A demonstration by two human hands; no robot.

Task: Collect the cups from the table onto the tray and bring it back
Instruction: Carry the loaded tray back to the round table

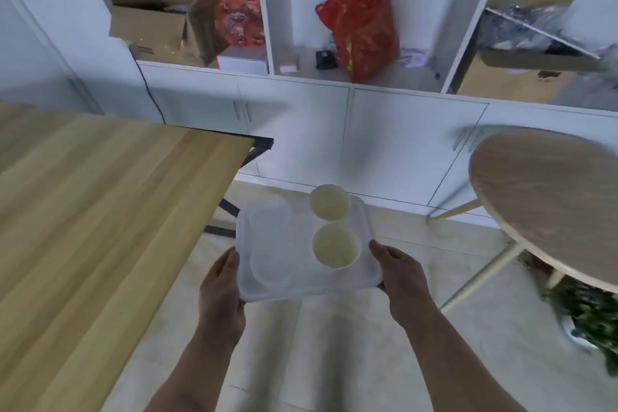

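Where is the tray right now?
In the head view the tray is low in the middle, carried above the floor between the left hand and right hand, with two cups on its right half.

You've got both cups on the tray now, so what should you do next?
Probably keep the tray level and keep walking with it. Both hands, left hand and right hand, grip its sides, and it hangs over the floor between the long table and the round table. Two open cups stand on its right half, so tilting could tip them.
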